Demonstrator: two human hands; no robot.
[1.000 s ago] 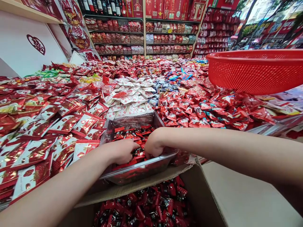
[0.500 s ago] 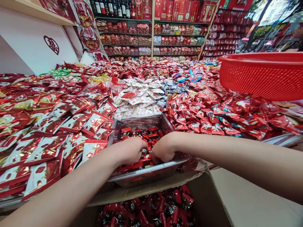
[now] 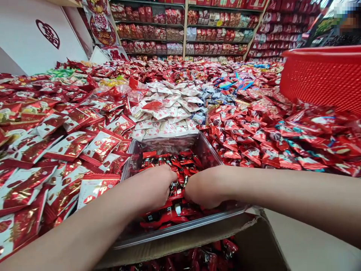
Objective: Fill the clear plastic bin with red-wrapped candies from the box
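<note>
My left hand (image 3: 158,185) reaches into a clear plastic bin (image 3: 210,222), its fingers curled in on the wrapped candies (image 3: 153,216). Beside it in the same bin is my right hand (image 3: 207,187), closed with its knuckles turned down into the candies. The fingertips of both hands are mostly hidden, so how many pieces they hold does not show. These candies have small red and black wrappers. Below the bin's near edge, an open cardboard box (image 3: 258,237) contains more candies of the same look.
Red and white packets (image 3: 70,145) lie heaped on the left, white packets (image 3: 166,113) behind the bin, and red-wrapped sweets (image 3: 254,139) on the right. A red plastic basket (image 3: 324,75) rests at the right. Stocked shelves (image 3: 158,34) line the back.
The view has tilted down and come closer to the bin. Both hands remain in the bin among the candies, with slightly more space between them and more candies visible in front.
</note>
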